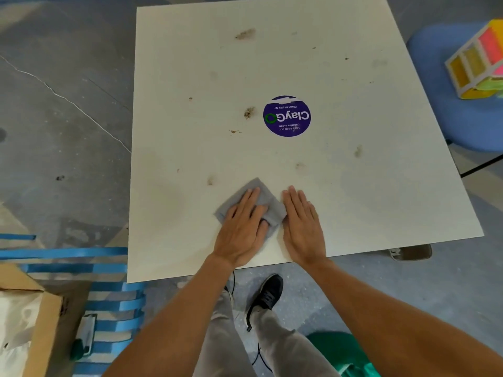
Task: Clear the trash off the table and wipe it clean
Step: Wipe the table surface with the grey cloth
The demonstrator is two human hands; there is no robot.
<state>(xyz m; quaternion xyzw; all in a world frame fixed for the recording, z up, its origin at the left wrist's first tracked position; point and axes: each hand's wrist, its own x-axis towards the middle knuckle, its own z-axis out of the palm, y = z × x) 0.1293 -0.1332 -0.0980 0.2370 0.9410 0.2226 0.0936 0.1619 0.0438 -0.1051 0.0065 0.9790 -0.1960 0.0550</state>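
**Q:** ok so where's the grey folded cloth [269, 203] vs the hands?

**A:** It's under the left hand [242, 227], down at 6 o'clock on the white square tabletop [353, 186], close to the near edge. One corner pokes out past the fingertips toward 12. The right hand [302, 221] is just beside it at 3 o'clock. I can't tell if it actually touches the cloth's edge.

**Q:** and the table, the room?

**A:** Pretty grubby tbh. Brown smudges and crumbs [249, 112] are scattered from the cloth up toward 12. A round purple sticker [287, 116] sits about dead centre. Off the table at 2 o'clock there's a blue chair [435, 77] with a box of bright coloured panels [479, 61] on it. Around 8 o'clock there are blue straps [68, 253] and a brown cardboard box [43, 308] on the grey concrete floor [68, 104].

**Q:** are the hands gripping anything?

**A:** Nope. The left one presses flat on the cloth with its fingers straight and a bit spread. The right lies palm down on the bare tabletop, fingers straight and together, holding nothing.
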